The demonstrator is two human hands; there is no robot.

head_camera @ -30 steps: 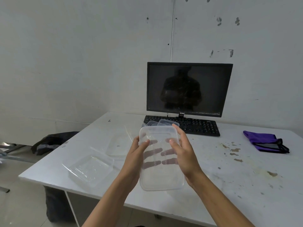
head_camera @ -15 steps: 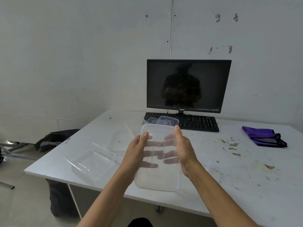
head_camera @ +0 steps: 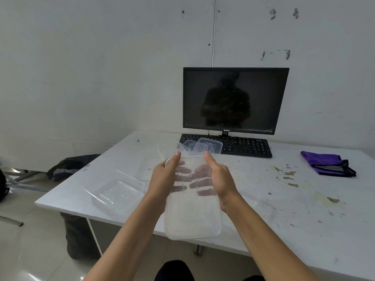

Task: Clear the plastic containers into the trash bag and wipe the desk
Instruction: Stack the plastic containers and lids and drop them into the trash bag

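Left hand (head_camera: 164,176) and right hand (head_camera: 218,179) grasping clear container (head_camera: 192,216) above bench (head_camera: 284,209) edge; thin, slick walls risk slipping.

A bare, plain office is showing here: a dark monitor (head_camera: 235,100) and black keyboard (head_camera: 241,144) are sitting on a stained white surface (head_camera: 284,199) against scuffed grey walls (head_camera: 91,67), above a tiled floor (head_camera: 36,246).
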